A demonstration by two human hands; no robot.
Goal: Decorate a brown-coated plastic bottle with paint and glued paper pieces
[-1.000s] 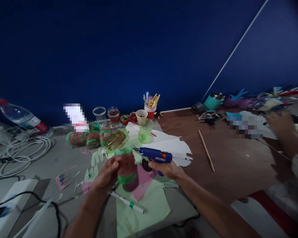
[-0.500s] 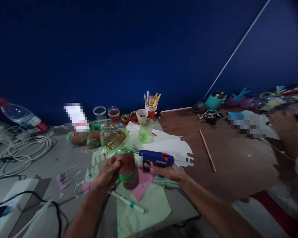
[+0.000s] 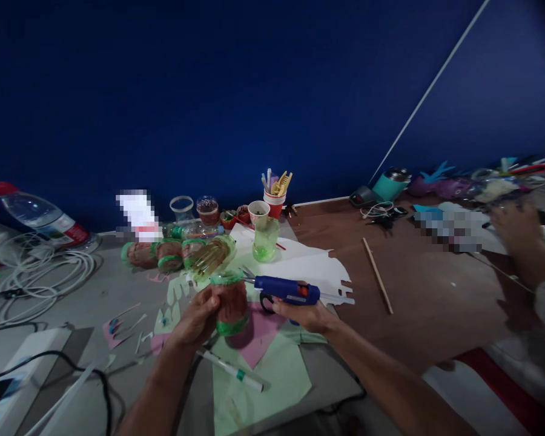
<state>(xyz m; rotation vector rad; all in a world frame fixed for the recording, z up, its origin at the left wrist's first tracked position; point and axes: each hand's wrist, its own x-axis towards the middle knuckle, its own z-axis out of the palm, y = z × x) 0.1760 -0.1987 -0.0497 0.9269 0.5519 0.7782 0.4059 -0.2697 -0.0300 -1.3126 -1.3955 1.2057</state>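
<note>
My left hand (image 3: 198, 316) is closed around the side of a brown bottle piece (image 3: 231, 304) with green top and bottom rims, held upright above the papers. In my right hand (image 3: 306, 315) is a blue glue gun (image 3: 287, 289), gripped by its handle, with a clear glue stick (image 3: 338, 298) poking out of its back. Its nozzle points left and sits at the bottle piece's upper rim; whether they touch I cannot tell. Under them lie pink paper (image 3: 262, 339) and pale green paper (image 3: 277, 381), with a marker (image 3: 231, 368) on top. Scissors (image 3: 266, 302) are partly hidden behind the glue gun.
Brown-and-green bottle pieces (image 3: 142, 255) lie behind my left hand. A cut green bottle (image 3: 266, 241) and a red cup of plastic cutlery (image 3: 275, 203) stand farther back. A wooden stick (image 3: 376, 275) lies right; another person's hand (image 3: 518, 227) is beyond. White cables (image 3: 79, 269) coil at left.
Both my hands, the bottle piece and the glue gun stay nearly in place. The view shifts slightly, and the other person's hand at right moves a little.
</note>
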